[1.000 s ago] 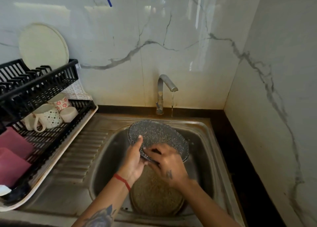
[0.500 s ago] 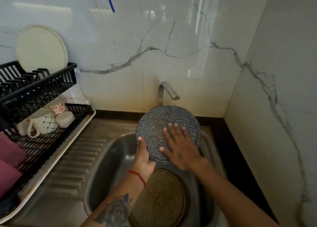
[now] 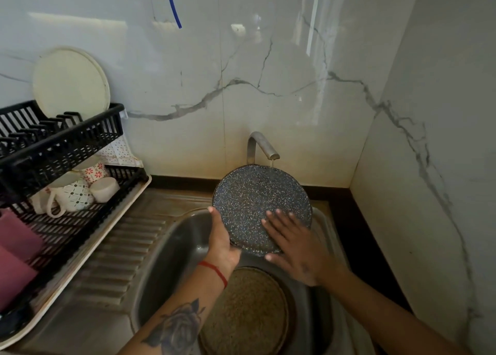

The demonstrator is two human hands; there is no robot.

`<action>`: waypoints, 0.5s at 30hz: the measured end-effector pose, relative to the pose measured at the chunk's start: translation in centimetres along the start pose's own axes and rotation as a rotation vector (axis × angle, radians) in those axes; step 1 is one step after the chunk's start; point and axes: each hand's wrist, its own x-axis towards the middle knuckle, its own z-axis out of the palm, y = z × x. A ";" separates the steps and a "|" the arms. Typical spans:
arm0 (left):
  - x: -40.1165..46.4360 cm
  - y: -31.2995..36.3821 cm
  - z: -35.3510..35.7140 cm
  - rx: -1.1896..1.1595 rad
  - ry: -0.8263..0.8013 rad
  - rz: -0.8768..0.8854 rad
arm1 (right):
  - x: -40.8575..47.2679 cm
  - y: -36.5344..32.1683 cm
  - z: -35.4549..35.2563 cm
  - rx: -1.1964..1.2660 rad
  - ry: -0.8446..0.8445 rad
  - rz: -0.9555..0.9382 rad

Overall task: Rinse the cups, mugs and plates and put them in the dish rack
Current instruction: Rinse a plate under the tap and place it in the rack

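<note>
1. Speckled grey enamel was what we had in hand: a speckled grey plate (image 3: 255, 201) tilted upright over the sink (image 3: 171, 247), its far rim just under the tap (image 3: 264, 146), from which a thin stream ran onto it.
2. Our left hand (image 3: 221, 243) gripped the plate's left rim, thumb on the face and fingers curled out of sight behind; our right hand (image 3: 295, 243) lay flat on the near right of the face, fingers straight and spread.
3. We judged this the rinsing step, the palm rubbing the face under the water.
4. Next, we reckoned, the plate needed carrying left to the black dish rack (image 3: 61, 145), where a cream plate (image 3: 71, 82) stood in the upper tier and patterned mugs (image 3: 72, 193) lay in the lower; it called for a firm hold on a wet rim and a free slot among the upper prongs.
5. A brown speckled plate (image 3: 247, 314) lay in the basin below, near us, not yet rinsed by our judgement.
6. The plate's back, the tap's base and the rack's left end were hidden or cut off; pink items (image 3: 16, 247) in the rack we could not identify.
</note>
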 end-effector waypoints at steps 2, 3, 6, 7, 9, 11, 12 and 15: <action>-0.2 -0.8 0.6 -0.024 0.041 -0.051 | 1.6 -3.3 0.3 0.052 0.055 -0.032; -0.3 -1.0 0.7 -0.049 0.052 -0.075 | 2.2 -4.6 0.2 0.066 0.074 -0.070; -0.6 -0.5 0.5 -0.063 0.027 -0.043 | 1.6 -4.1 -0.3 0.057 0.113 -0.198; -0.7 0.0 0.2 -0.048 0.014 -0.008 | 0.8 -2.9 -0.4 0.034 0.119 -0.257; -0.5 1.0 -0.3 0.001 -0.003 0.065 | -1.0 0.1 -0.5 0.012 0.150 -0.287; -0.7 1.4 -0.3 0.029 0.004 0.103 | -1.9 1.7 -0.7 0.031 0.210 -0.173; -0.8 1.3 0.0 0.020 0.027 0.112 | -1.8 1.4 -0.7 0.046 0.221 -0.107; -1.1 0.3 1.1 -0.038 0.123 0.156 | 0.0 -2.2 0.2 0.131 0.181 -0.067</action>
